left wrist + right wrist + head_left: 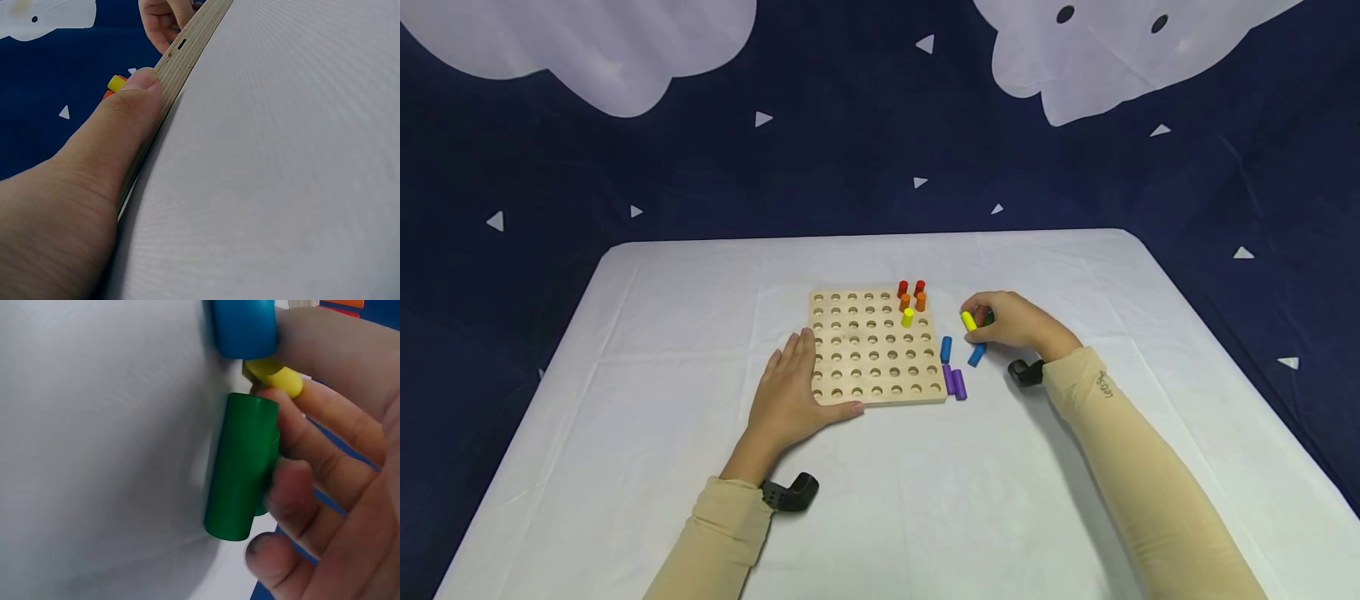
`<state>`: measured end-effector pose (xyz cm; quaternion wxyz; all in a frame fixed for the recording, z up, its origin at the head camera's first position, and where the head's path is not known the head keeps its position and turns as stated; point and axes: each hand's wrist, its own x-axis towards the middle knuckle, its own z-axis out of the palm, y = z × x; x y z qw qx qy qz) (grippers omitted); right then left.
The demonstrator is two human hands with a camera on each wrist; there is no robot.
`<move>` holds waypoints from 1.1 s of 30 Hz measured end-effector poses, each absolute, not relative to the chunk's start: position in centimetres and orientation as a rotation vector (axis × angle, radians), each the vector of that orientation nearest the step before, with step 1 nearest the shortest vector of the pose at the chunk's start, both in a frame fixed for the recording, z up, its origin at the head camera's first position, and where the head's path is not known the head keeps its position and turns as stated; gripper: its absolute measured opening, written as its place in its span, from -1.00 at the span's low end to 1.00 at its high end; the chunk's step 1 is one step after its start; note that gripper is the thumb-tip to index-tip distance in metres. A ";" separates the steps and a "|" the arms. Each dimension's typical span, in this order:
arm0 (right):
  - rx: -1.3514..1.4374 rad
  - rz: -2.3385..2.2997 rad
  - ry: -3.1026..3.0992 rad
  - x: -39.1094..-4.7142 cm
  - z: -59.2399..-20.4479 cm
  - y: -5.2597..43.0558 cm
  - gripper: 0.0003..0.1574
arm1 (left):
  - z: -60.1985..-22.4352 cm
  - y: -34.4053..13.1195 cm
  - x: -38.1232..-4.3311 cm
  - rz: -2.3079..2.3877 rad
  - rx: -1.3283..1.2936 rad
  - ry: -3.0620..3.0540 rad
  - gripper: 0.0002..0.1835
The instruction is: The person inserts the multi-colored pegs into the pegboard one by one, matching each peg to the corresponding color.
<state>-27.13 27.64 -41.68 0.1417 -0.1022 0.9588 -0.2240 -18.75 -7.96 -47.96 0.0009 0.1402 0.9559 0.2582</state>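
A pale wooden board (917, 399) with rows of round holes lies on the table. My left hand (790, 393) rests at its left edge, fingers straight and thumb stretched along the front side. Right of the board, my right hand (1009, 320) pinches a yellow peg (968, 321) between thumb and fingers. Under this hand lie green pegs (240, 469), mostly hidden in the head view. A blue peg (245, 328) is close by the right thumb. Standing in the board's far right corner are red pegs (920, 288), orange pegs (921, 302) and one yellow peg (907, 317).
Another blue peg (946, 349) and two purple pegs (959, 385) lie along the board's right side. A white cloth (647, 350) covers the table. Behind it hangs a dark blue curtain (835, 167) with white shapes.
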 end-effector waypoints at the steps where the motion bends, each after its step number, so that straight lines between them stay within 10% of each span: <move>1: -0.295 -0.660 2.777 -27.1 -41.8 27.7 -0.37 | -48.0 -8.0 -18.7 0.810 0.439 3.000 0.55; 33: -0.520 -0.953 2.922 -27.0 -42.0 22.6 -0.56 | -47.9 -8.0 -18.9 0.812 0.431 2.995 0.55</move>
